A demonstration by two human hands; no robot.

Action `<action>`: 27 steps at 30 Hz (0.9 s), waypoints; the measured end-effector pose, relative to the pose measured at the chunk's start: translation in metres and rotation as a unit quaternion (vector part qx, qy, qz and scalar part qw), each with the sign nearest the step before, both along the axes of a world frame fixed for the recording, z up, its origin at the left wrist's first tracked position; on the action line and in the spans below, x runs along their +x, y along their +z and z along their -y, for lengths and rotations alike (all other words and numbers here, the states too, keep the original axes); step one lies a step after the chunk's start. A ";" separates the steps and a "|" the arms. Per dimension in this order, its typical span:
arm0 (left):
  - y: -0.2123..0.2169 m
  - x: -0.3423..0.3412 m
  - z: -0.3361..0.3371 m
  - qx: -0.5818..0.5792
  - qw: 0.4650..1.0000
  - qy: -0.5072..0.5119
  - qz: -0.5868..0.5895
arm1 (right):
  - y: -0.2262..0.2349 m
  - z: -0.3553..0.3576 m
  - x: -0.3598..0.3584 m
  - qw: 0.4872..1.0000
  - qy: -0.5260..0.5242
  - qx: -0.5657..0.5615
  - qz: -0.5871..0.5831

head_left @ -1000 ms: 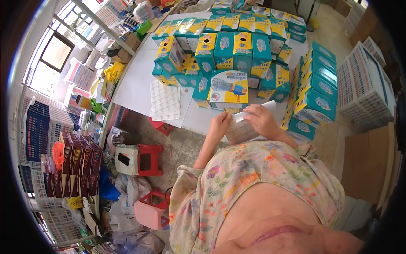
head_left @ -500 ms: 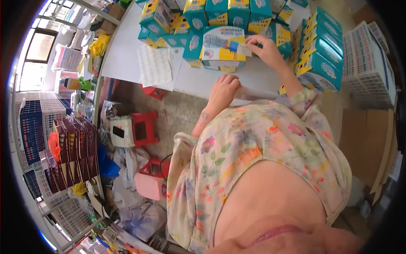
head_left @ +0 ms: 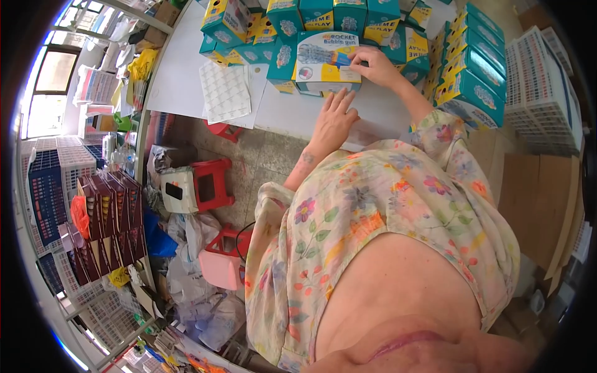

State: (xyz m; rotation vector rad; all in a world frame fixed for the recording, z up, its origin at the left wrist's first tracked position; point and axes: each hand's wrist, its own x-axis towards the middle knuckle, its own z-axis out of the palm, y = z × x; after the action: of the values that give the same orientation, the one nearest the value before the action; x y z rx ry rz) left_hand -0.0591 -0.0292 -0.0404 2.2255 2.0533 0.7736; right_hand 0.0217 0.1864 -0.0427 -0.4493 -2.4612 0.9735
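A teal, white and yellow toy bubble gun box [head_left: 320,59] stands on the white table in front of a row of matching boxes. My right hand [head_left: 376,67] is at its right side, fingers bent and close together against the printed face. Whatever is under those fingertips is hidden. Just below the front of the box, my left hand [head_left: 334,121] has its fingers stretched out, tips near the lower yellow edge and nothing held. A white sheet with a faint printed pattern [head_left: 225,93] lies on the table to the left.
More teal and yellow boxes [head_left: 469,93] stand in a row at the right. Tall patterned stacks [head_left: 540,93] rise beyond them. Red stools [head_left: 212,184] are below the table's left part. Shelves at far left hold maroon boxes [head_left: 112,227]. A cardboard sheet [head_left: 536,211] leans at right.
My right hand has shifted left onto the box face, and the pale strip between its fingers no longer shows. My left hand has moved up toward the box, its fingers straightening.
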 end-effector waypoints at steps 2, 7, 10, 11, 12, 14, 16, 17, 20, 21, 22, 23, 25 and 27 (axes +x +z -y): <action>0.000 -0.001 -0.001 -0.002 1.000 -0.001 -0.003 | -0.003 0.000 0.000 1.000 0.006 0.020 -0.002; 0.000 -0.003 -0.005 -0.008 1.000 -0.005 -0.011 | -0.006 0.003 0.000 0.999 -0.014 0.030 -0.024; 0.000 -0.004 -0.008 -0.002 1.000 -0.009 -0.011 | -0.007 0.003 0.000 0.999 -0.014 0.001 -0.031; 0.000 -0.005 -0.009 -0.004 1.000 -0.009 -0.011 | -0.007 0.003 0.000 0.999 -0.014 0.001 -0.032; 0.000 -0.005 -0.010 -0.006 1.000 -0.010 -0.010 | -0.007 0.004 0.000 0.999 -0.017 -0.001 -0.037; -0.001 -0.005 -0.011 -0.006 1.000 -0.010 -0.012 | -0.005 0.005 0.001 0.999 -0.019 -0.002 -0.043; -0.003 -0.006 -0.013 -0.006 1.000 -0.011 -0.014 | -0.001 0.005 0.000 0.998 -0.009 -0.029 -0.048; -0.005 -0.006 -0.014 0.000 1.000 -0.011 -0.018 | -0.001 0.005 0.000 0.998 -0.009 -0.029 -0.049; -0.007 -0.006 -0.018 0.012 1.000 -0.009 -0.026 | -0.001 0.007 0.002 0.999 -0.013 -0.008 -0.044; -0.008 -0.006 -0.020 0.018 0.999 -0.005 -0.027 | -0.001 0.008 0.001 0.998 -0.016 -0.018 -0.050; -0.010 -0.007 -0.021 0.019 0.999 -0.004 -0.028 | -0.002 0.009 0.001 0.998 -0.019 -0.028 -0.057; -0.013 -0.008 -0.022 0.009 0.999 0.002 -0.043 | -0.002 0.011 0.002 0.998 -0.018 -0.027 -0.058; -0.016 -0.010 -0.022 -0.001 0.998 0.011 -0.058 | -0.005 0.015 0.004 0.997 -0.047 0.034 -0.043; -0.016 -0.011 -0.024 0.003 0.998 0.009 -0.059 | -0.024 0.019 0.006 0.995 -0.080 0.020 -0.053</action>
State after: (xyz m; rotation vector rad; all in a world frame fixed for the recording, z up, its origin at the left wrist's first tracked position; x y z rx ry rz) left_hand -0.0704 -0.0054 -0.0568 2.3112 2.1276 0.6656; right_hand 0.0279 0.1669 -0.0666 -0.5565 -2.3070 0.8584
